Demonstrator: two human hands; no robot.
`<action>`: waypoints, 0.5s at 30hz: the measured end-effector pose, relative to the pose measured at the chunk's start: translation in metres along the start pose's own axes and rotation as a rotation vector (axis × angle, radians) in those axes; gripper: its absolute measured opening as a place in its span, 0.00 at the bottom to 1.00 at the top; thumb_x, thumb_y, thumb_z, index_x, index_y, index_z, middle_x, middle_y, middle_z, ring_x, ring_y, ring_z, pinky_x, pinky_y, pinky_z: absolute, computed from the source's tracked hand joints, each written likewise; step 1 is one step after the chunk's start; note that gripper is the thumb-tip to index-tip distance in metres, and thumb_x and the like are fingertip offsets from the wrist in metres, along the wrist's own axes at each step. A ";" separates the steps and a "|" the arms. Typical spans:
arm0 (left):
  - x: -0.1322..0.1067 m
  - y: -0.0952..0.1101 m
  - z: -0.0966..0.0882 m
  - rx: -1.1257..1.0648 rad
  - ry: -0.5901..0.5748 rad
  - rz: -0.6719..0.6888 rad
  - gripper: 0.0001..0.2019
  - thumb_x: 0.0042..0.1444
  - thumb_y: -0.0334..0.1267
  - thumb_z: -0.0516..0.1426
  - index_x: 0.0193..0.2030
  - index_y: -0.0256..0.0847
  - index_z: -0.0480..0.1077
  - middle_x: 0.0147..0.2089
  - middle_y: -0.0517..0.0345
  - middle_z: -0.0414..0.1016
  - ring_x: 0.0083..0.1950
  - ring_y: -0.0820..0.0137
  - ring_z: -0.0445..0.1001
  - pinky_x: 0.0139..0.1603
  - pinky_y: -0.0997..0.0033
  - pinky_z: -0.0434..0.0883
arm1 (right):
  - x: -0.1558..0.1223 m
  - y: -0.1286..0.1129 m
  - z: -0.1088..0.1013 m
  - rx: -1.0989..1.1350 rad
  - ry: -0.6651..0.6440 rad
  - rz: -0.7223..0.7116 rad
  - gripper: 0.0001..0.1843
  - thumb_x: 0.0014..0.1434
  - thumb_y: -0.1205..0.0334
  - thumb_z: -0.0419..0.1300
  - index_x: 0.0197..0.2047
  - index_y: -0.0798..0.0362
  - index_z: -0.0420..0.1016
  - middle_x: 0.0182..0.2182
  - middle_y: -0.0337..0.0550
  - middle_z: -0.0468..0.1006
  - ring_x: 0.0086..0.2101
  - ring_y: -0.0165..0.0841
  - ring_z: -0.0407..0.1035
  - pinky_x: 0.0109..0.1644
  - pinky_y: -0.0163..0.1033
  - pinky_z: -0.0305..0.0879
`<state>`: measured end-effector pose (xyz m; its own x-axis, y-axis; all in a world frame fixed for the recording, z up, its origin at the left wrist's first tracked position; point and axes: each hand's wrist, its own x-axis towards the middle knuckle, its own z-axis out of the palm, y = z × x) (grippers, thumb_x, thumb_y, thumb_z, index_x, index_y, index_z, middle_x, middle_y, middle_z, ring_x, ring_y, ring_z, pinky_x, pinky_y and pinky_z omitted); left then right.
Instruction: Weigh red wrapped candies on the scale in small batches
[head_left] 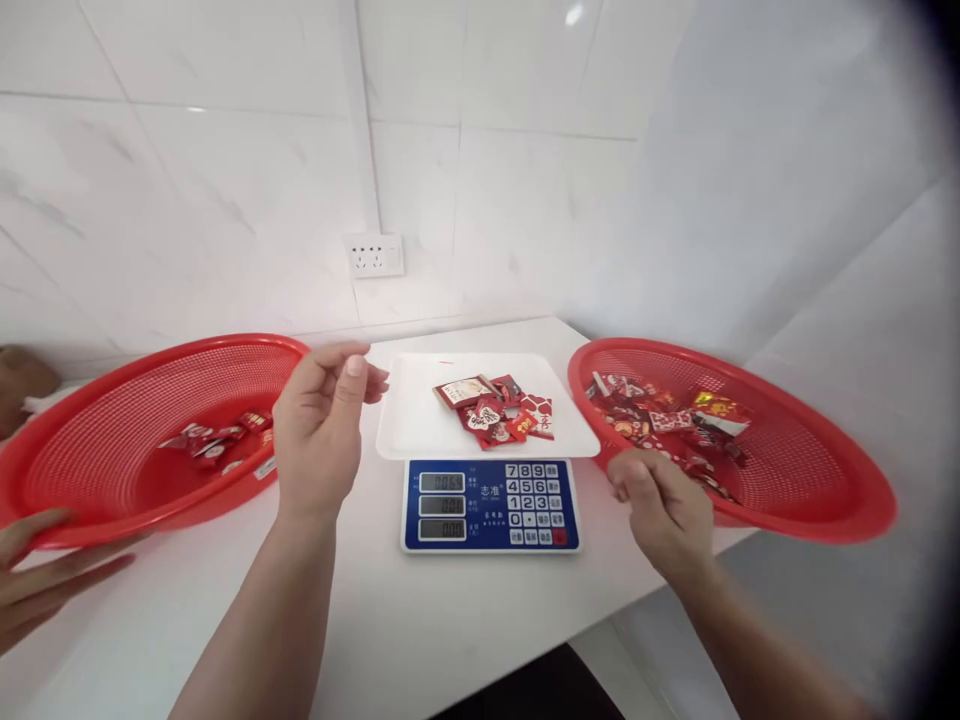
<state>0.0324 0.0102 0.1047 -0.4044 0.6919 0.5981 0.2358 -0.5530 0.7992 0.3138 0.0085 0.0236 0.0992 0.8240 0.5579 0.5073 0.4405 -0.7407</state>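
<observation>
My left hand (319,435) is raised at the left edge of the scale's white tray (409,410). Its fingers are loosely bent, thumb apart, with nothing seen in them. Closed, my right hand (667,515) is over the near rim of the right red basket (825,490); whether it grips the rim or something small is hidden. Several red-wrapped snack packets (491,410) lie in a small heap on the tray. Below it is the blue keypad and display panel of the digital scale (491,505). More wrapped packets (675,425) lie inside the right basket.
At left, another red basket (150,365) holds fewer packets (217,440). Another person's hand (45,575) touches its near rim. The white table (420,630) stands against a tiled wall with a socket (375,256). The right basket overhangs the table's edge.
</observation>
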 end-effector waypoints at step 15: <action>0.001 0.004 -0.001 -0.097 0.066 0.013 0.10 0.57 0.45 0.53 0.39 0.42 0.69 0.27 0.61 0.72 0.29 0.75 0.71 0.33 0.72 0.70 | -0.037 0.074 0.027 0.328 -0.029 0.489 0.24 0.57 0.38 0.49 0.24 0.50 0.64 0.16 0.34 0.59 0.20 0.29 0.55 0.23 0.35 0.51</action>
<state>0.0321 0.0078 0.1081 -0.4595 0.6545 0.6004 0.1562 -0.6059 0.7800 0.3247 0.0201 -0.0620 0.2291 0.9666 0.1149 0.1171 0.0898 -0.9891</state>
